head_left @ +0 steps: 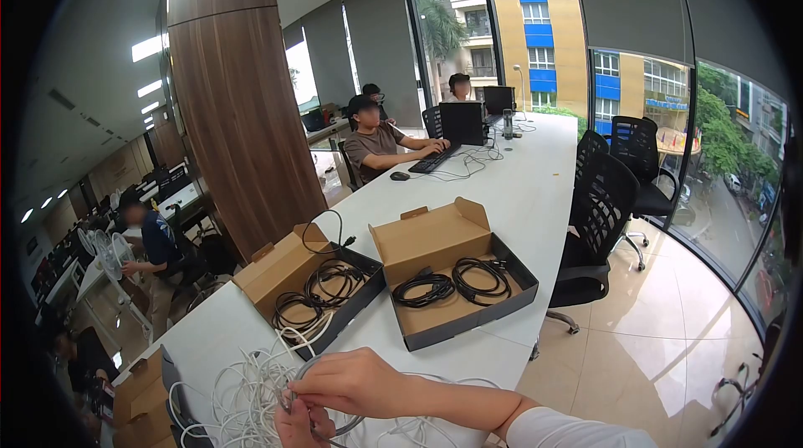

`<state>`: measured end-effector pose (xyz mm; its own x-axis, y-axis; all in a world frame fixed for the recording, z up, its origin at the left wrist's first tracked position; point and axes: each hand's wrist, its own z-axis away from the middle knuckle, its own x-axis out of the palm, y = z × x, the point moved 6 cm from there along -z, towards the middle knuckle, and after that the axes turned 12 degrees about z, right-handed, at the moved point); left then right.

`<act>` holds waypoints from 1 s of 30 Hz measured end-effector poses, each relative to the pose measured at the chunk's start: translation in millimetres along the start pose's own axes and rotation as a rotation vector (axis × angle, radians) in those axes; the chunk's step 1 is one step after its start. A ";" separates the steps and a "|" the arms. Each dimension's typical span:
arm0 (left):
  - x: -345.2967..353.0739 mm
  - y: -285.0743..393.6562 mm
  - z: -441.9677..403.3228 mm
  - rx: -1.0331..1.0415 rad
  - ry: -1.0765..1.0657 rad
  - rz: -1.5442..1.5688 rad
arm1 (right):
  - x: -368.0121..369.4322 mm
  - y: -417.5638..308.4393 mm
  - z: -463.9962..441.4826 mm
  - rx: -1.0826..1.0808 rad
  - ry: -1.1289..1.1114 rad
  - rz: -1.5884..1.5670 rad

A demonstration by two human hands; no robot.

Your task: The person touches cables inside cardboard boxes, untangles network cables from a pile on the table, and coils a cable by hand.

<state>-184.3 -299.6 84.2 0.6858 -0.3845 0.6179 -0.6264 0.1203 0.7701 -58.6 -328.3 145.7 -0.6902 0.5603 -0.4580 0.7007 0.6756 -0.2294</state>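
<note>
At the near edge of the table, my right hand [355,381] pinches a grey cable [303,368], with its forearm reaching in from the right. Just below it, my left hand [297,424] is closed around the same cable, partly hidden by the right hand and cut off by the frame. A loop of the cable curves out to the right under my right wrist. Beside and behind both hands spreads a tangled heap of white cables [238,394]. Farther up stand two open cardboard boxes, the left box [355,314] and right box [464,331], with coiled black cables [481,279] inside.
Another open box [142,394] stands at the lower left. Along the white table [535,168], a seated person [381,147] types at a keyboard [435,158] near a mouse [400,176] and monitor [462,123]. Black office chairs [598,222] line the right side.
</note>
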 end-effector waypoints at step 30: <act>-9.5 16.4 6.5 -0.075 -0.141 0.163 | 2.0 29.4 -2.5 0.322 -0.383 -0.328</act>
<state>-203.5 -299.9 90.0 0.5159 -0.4777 0.7111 -0.6918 0.2572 0.6747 -39.9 -306.1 140.2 -0.8072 0.0939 -0.5828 0.5231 0.5713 -0.6324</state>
